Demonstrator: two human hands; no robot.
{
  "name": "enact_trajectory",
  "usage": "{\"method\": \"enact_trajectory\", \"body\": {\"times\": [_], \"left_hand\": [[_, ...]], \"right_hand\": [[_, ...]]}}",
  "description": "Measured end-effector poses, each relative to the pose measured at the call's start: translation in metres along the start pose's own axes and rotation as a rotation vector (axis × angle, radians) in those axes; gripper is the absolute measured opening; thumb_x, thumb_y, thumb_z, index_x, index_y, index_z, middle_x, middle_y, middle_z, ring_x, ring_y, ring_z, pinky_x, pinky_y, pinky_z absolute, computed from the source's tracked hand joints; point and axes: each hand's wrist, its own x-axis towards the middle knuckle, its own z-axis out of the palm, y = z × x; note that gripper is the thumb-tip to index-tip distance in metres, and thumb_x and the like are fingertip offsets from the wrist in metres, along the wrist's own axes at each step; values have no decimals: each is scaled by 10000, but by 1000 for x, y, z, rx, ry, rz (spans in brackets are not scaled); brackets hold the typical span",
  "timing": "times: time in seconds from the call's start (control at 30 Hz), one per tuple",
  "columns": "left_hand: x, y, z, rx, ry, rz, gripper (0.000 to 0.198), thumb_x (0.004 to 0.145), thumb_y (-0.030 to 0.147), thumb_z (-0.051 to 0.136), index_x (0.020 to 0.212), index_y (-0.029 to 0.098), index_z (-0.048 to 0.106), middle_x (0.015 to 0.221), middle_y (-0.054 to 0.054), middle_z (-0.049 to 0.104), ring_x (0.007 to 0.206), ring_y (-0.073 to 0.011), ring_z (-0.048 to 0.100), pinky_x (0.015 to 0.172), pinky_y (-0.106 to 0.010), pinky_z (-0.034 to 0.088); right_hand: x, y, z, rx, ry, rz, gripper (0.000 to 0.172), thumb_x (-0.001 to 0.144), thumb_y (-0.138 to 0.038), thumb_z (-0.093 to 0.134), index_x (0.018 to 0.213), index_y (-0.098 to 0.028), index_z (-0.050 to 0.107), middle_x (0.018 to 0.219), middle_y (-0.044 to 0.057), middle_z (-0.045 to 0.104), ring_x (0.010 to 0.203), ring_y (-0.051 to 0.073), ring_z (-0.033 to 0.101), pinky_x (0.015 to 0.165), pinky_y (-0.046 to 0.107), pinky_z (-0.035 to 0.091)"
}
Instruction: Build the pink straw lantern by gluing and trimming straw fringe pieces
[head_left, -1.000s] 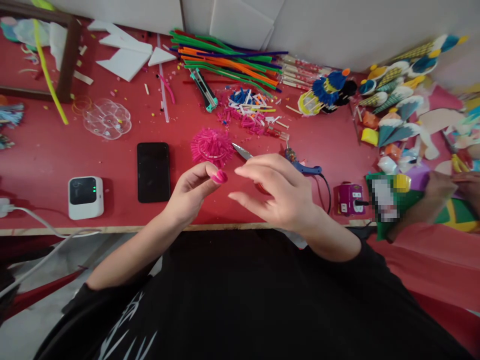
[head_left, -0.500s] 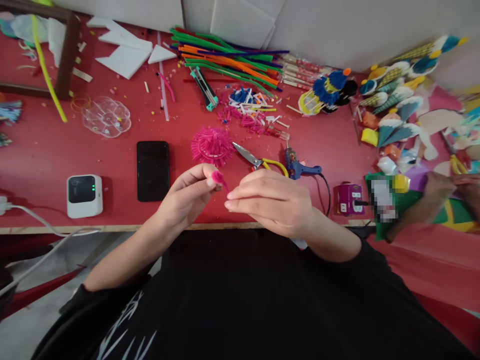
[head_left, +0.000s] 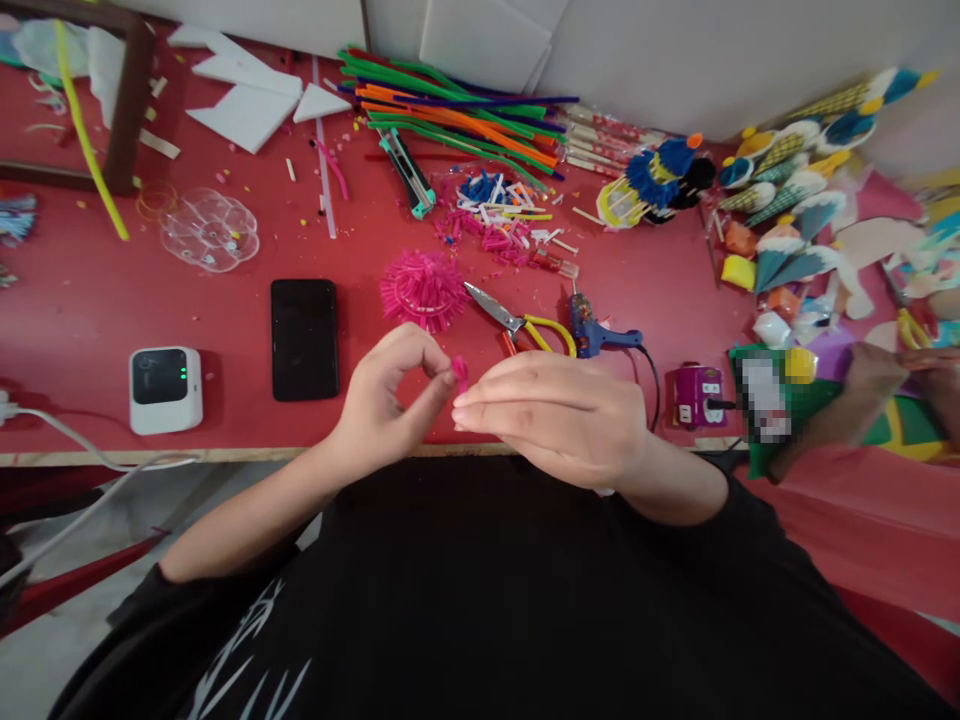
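A short pink pipe cleaner, curled at its upper end, is held between my two hands near the table's front edge. My left hand pinches the curl between thumb and forefinger. Pressed together, the fingers of my right hand grip the lower end, which they mostly hide. Just beyond my hands sits a pink fringed piece. To its right lie yellow-handled scissors, partly covered by my right hand, and a blue glue gun.
Pipe cleaners and a cutter lie at the back, near cut scraps. A phone and a white device are on the left. A purple power socket stands right, near another person's hand.
My left hand has shifted right, closer to my right hand, bringing the pink curl with it. The curl now stands more upright, and less of the strand shows between my hands.
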Motion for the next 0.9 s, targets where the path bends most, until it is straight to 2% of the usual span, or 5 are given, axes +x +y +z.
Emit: {"method": "enact_trajectory", "body": {"times": [0.1,0.23,0.4,0.67,0.9], "left_hand": [[-2,3,2,238,-67,202,114,880,138,643,817,207,578,787,-20,589,745,-162,542,674,-316,440],[-5,8,4,294,-114,303,122,858,99,638,852,208,584,815,-24,599,758,-164,537,666,-306,450],[-7,9,-2,79,-64,209,125,895,127,663,839,219,601,825,-19,601,766,-156,561,695,-317,465],[-5,-3,3,-348,134,-131,223,933,387,720,809,228,625,799,-9,559,737,-143,519,689,-303,443],[-2,-4,1,-237,74,-110,178,942,314,702,811,219,627,805,-10,573,729,-141,525,702,-321,443]], "right_hand": [[4,7,0,43,8,77,159,946,-96,669,1010,-211,758,964,13,832,929,145,775,866,314,667],[9,23,7,141,100,202,76,907,-170,753,874,-238,764,834,-20,810,811,135,753,781,298,634],[5,34,15,228,228,356,78,854,-233,821,817,-204,758,799,18,793,754,150,724,707,307,591],[0,24,15,23,186,207,47,884,-209,785,860,-235,754,861,14,756,829,164,694,779,360,572],[-4,10,23,-86,182,107,62,926,-159,726,915,-217,707,833,12,715,785,152,640,766,360,564]]}}
